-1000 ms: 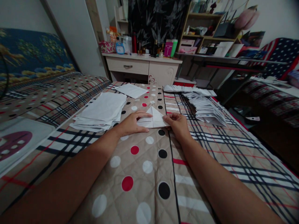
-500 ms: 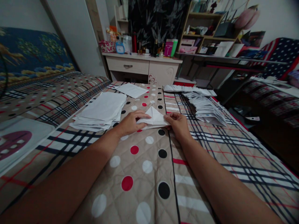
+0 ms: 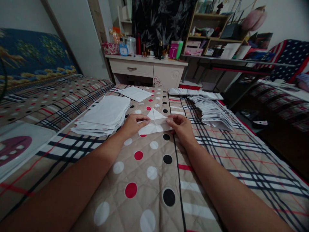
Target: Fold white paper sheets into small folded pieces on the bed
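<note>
A sheet of white paper (image 3: 155, 126), folded to a triangular point at its far side and with a flap along its near side, is held between my two hands over the bedspread. My left hand (image 3: 135, 124) pinches its left edge between thumb and fingers. On the right edge, my right hand (image 3: 180, 125) grips with the thumb on top and the fingers curled behind. Left of my left hand lies a stack of white sheets (image 3: 103, 111). To the right of my right hand stands a row of folded papers (image 3: 213, 112), packed close together.
A single white sheet (image 3: 135, 93) lies beyond the stack. Another long bundle of folded paper (image 3: 195, 93) rests at the far right. The dotted and plaid bedspread (image 3: 152, 199) covers the bed. A white dresser (image 3: 130, 67) stands past its far edge, and a clear plastic case (image 3: 21, 145) is at left.
The near flap of the paper now shows as a wider band toward me. My left thumb has shifted on top of the paper, and both hands have adjusted their hold slightly.
</note>
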`<state>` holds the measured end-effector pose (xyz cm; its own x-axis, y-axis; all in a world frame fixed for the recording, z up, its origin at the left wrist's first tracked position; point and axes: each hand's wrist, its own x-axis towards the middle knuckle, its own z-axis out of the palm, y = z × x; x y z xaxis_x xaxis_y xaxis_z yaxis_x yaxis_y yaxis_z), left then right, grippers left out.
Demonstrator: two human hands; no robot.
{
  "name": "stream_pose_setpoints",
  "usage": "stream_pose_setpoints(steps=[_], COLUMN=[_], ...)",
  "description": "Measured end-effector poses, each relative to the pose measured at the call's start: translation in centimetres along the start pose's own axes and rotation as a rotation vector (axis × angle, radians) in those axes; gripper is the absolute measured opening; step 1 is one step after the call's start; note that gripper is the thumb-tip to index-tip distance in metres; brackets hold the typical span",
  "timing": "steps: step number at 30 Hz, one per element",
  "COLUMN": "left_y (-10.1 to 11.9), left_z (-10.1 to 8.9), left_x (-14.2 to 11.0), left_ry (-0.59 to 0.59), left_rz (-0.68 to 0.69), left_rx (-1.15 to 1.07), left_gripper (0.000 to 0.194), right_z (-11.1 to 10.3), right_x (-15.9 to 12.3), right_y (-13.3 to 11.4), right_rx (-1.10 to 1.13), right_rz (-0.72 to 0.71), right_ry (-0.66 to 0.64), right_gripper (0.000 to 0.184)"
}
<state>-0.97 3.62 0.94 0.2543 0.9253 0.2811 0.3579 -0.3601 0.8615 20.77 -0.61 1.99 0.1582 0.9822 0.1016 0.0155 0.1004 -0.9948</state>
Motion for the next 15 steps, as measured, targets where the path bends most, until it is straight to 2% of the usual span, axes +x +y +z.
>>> stream_pose_setpoints(steps=[3, 6, 8, 11, 13, 15], left_y=[0.2, 0.2, 0.0, 0.0, 0.3, 1.0], left_z=[0.1, 0.4, 0.5, 0.4, 0.4, 0.6], left_x=[-0.1, -0.1, -0.2, -0.3, -0.5, -0.7], left_ry=[0.009, 0.051, 0.073, 0.057, 0.074, 0.100], left_rz=[0.013, 0.005, 0.003, 0.048, 0.137, 0.257], left_rx=[0.002, 0.025, 0.109, 0.330, 0.494, 0.635], left_gripper=[0.022, 0.026, 0.026, 0.024, 0.026, 0.027], right_z=[-0.1, -0.2, -0.4, -0.6, -0.6, -0.4], right_x=[0.4, 0.7, 0.7, 0.5, 0.2, -0.2], right_y=[0.8, 1.3, 1.3, 0.8, 0.4, 0.1], right_rx=[0.001, -0.119, -0.287, -0.679, -0.926, -1.081], right_rz=[-0.021, -0.081, -0.121, -0.143, -0.185, -0.308], right_ry=[0.033, 0.065, 0.083, 0.111, 0.137, 0.165], right_gripper=[0.034, 0.028, 0.022, 0.019, 0.021, 0.026])
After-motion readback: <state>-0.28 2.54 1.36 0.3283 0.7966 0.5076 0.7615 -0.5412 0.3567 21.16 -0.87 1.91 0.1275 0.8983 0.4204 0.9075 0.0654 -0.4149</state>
